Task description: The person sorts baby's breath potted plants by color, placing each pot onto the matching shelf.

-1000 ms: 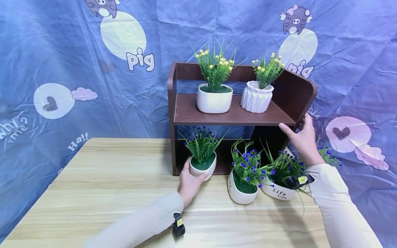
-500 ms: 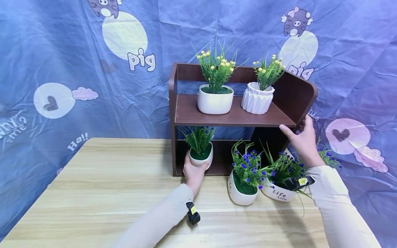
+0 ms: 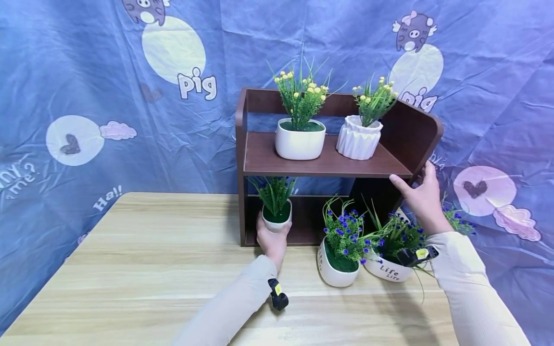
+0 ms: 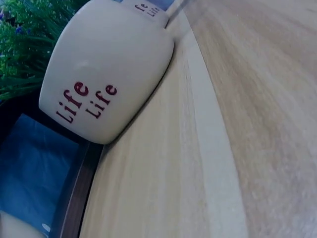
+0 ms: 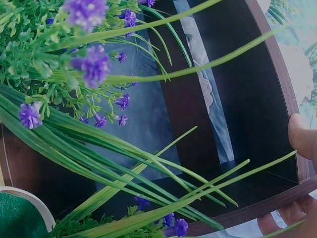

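Observation:
My left hand (image 3: 271,239) grips a white pot (image 3: 277,223) with a blue-flowered plant (image 3: 275,194). It holds the pot inside the left end of the lower level of a dark brown two-tier shelf (image 3: 324,166); the upper board hides some of the leaves. On the right, my right hand (image 3: 423,198) holds the front edge of the shelf's side panel, thumb in front and fingers round the outside. In the right wrist view the thumb (image 5: 303,139) lies against the brown edge.
Two yellow-flowered plants, in a smooth white pot (image 3: 300,144) and a ridged white pot (image 3: 359,139), stand on the upper level. A blue-flowered pot (image 3: 339,271) and another pot marked "Life" (image 3: 388,269) stand on the wooden table (image 3: 143,259) before the shelf. Behind hangs a blue printed cloth (image 3: 216,57).
My left hand has carried the potted plant further back, from the shelf's front edge into its lower level. The right hand keeps its hold on the side panel.

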### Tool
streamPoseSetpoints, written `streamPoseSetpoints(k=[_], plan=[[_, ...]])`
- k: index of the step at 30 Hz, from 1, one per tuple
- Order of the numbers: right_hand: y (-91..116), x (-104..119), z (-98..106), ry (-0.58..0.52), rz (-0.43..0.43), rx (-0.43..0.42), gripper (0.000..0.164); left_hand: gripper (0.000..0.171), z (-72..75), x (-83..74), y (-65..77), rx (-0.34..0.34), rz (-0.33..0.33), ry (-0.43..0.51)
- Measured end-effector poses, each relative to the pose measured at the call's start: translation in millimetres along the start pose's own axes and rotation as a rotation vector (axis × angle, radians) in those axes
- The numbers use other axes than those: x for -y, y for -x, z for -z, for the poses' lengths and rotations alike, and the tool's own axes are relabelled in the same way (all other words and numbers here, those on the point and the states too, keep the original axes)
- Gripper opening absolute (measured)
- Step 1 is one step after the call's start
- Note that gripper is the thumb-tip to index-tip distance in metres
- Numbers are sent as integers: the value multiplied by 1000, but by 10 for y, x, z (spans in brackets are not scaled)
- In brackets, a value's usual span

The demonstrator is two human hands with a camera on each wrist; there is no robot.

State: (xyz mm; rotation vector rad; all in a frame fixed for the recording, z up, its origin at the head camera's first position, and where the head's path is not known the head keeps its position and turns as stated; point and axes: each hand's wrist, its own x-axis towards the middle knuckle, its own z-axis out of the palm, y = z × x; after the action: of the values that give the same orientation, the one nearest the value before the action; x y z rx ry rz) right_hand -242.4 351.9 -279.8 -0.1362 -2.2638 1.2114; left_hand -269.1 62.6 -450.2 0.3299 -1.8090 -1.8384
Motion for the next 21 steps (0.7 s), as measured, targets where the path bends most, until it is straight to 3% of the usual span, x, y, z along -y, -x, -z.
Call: streamPoseSetpoints(k=[9, 16, 21], plan=[[1, 4, -1, 14, -1, -17, 75, 88, -10, 71, -55, -90, -54, 19], [13, 6, -5, -15, 7, -1, 72, 90, 4, 83, -72, -70, -63, 14], [3, 7, -11, 3, -6, -6, 73, 93, 42, 33, -46, -19, -89, 15]])
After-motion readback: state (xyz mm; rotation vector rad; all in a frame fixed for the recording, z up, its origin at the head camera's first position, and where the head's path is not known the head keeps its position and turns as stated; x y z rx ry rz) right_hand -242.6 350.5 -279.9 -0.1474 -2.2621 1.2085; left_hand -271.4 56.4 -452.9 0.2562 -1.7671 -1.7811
